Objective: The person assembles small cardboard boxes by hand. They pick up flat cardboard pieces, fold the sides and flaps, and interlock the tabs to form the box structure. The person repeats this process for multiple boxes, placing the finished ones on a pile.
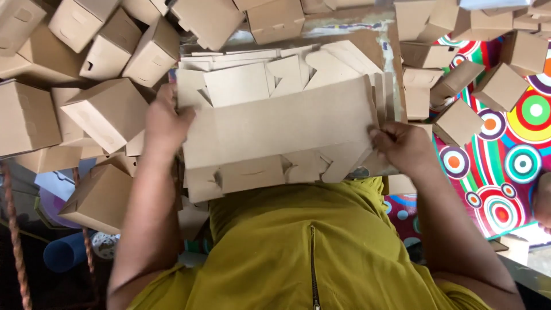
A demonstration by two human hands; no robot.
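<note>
We see heaps of folded brown cardboard boxes [109, 112] on both sides, many cut off by the frame edges. The patterned mat [505, 166] with bright rings is partly buried under them. A stack of flat die-cut blanks [258, 74] hides the surface below. On top, held across our lap, is the flat cardboard blank [275, 132], matte, with tabs along its near edge. Our left hand [163, 123] clasps its left end, our right hand [402, 146] pinches its right end.
</note>
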